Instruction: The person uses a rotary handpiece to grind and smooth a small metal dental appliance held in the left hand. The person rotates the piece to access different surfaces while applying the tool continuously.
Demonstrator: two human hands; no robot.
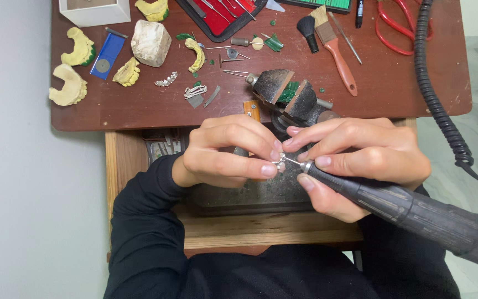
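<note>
Your left hand (225,152) pinches a small metal piece (278,163) just past the desk (139,113) edge. Your right hand (355,160) grips the rotary tool (405,207), its tip touching the piece; the vise (289,97) crowds close behind.

Dental-lab workbench; yellow plaster jaw casts (74,84) scattered on brown bench (394,88); small vise (287,95), brush (334,45), tool case (221,16), metal dental frames (166,81); rotary handpiece (410,209) with coiled cord (430,83).

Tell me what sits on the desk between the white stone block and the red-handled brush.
In the head view, a yellow dental cast and loose burs lie between the white block and brush.
</note>
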